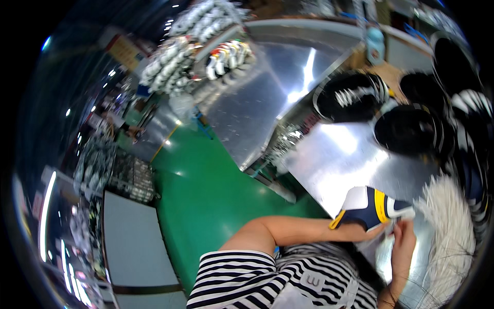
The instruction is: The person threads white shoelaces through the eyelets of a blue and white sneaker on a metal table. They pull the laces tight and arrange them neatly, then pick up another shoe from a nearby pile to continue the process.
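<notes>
A shoe upper (pixel 368 207) in white, navy and yellow is held up over the edge of the shiny metal table (pixel 355 165). My left hand (pixel 378 233) supports it from beneath, and its fingers are mostly hidden behind the upper. At the white end of the upper, my right hand (pixel 404 238) has its fingers closed in a pinch. What sits between those fingertips is too small to make out. Just right of my right hand lies a thick bundle of white laces (pixel 448 234).
Round black baskets (pixel 411 131) stand along the table's far right side, one holding white pieces. Behind them is a light-blue bottle (pixel 375 46). Another metal table (pixel 247 110) bears a row of shoe uppers (pixel 229 59). Green floor (pixel 206 190) lies to my left, beside a grey panel (pixel 135 239).
</notes>
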`<state>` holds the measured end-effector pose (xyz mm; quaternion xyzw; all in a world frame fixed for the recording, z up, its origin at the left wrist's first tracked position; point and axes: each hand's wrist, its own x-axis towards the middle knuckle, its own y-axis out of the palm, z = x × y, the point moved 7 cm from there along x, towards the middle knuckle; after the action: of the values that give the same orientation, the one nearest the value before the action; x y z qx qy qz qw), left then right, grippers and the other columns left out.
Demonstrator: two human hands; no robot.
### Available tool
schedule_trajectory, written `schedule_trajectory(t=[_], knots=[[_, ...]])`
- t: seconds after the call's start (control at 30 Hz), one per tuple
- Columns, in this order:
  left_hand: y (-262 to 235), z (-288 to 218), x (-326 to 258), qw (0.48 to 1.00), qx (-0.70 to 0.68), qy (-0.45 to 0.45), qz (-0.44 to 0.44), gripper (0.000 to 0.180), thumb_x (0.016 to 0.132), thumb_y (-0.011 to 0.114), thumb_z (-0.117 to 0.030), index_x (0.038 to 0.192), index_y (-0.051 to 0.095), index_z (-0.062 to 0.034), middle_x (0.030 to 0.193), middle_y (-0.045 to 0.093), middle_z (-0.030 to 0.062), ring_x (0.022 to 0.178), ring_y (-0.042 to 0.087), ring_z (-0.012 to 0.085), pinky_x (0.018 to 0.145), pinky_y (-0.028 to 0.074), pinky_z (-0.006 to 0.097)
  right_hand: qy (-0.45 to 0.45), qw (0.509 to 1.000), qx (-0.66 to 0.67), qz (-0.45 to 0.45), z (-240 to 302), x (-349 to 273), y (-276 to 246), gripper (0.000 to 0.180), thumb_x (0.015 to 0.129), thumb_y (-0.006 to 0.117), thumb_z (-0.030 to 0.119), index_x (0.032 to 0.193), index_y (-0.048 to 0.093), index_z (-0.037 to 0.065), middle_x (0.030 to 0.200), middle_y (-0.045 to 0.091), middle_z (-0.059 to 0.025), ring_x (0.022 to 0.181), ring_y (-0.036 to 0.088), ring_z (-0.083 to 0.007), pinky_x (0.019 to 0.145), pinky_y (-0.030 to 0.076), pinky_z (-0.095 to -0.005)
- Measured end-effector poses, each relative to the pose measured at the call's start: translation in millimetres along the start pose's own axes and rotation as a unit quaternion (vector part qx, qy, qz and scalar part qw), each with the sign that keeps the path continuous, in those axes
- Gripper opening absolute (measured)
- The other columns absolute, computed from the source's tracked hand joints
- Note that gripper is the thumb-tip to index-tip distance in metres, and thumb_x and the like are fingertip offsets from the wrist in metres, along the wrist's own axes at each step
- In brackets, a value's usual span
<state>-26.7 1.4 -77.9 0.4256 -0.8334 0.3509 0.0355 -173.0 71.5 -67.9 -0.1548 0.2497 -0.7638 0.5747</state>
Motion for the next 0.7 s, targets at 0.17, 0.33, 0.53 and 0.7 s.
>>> schedule_trajectory(t=[0.17, 0.33, 0.53, 0.7], knots=[[4, 37, 12, 0.884, -0.402, -0.23, 0.065, 0.039, 0.093, 0.069, -0.02, 0.124, 0.06, 0.0008, 0.12, 0.067, 0.0089, 0.106, 0.064, 0.0178, 0.092, 0.052, 0.031, -0.066, 0.982, 0.111, -0.137, -34, -3, -46, 0.065, 0.08, 0.066, -0.011, 0.14, 0.041, -0.006, 0.131, 0.053, -0.0174, 0.125, 0.051, -0.0258, 0.107, 0.036, -0.0299], [-21, 29, 35, 0.99, -0.13, -0.051, 0.037, 0.044, 0.093, 0.068, -0.032, 0.123, 0.061, -0.0005, 0.113, 0.068, 0.0146, 0.101, 0.066, 0.0232, 0.09, 0.051, 0.031, 0.041, 0.94, 0.307, -0.146, -58, 20, -30, 0.046, 0.079, 0.073, -0.004, 0.12, 0.055, -0.001, 0.114, 0.062, -0.0094, 0.104, 0.061, -0.0184, 0.097, 0.045, -0.0298], [-26, 6, 46, 0.97, 0.037, -0.014, 0.241, 0.032, 0.087, 0.069, -0.031, 0.105, 0.065, -0.0049, 0.08, 0.067, 0.0187, 0.078, 0.068, 0.036, 0.071, 0.053, 0.046, 0.143, 0.923, 0.304, -0.189, -76, 31, -33, 0.036, 0.09, 0.068, 0.009, 0.123, 0.057, 0.001, 0.105, 0.063, -0.0003, 0.09, 0.06, -0.0115, 0.082, 0.047, -0.0235], [-23, 1, 31, 0.976, 0.139, 0.16, 0.058, 0.016, 0.08, 0.069, -0.016, 0.094, 0.067, -0.0091, 0.075, 0.067, 0.0103, 0.067, 0.068, 0.0292, 0.059, 0.053, 0.042, 0.108, 0.952, 0.24, -0.155, -39, 8, -13, 0.019, 0.091, 0.069, 0.019, 0.1, 0.069, 0.003, 0.09, 0.064, -0.0008, 0.078, 0.058, -0.0088, 0.066, 0.046, -0.0228]])
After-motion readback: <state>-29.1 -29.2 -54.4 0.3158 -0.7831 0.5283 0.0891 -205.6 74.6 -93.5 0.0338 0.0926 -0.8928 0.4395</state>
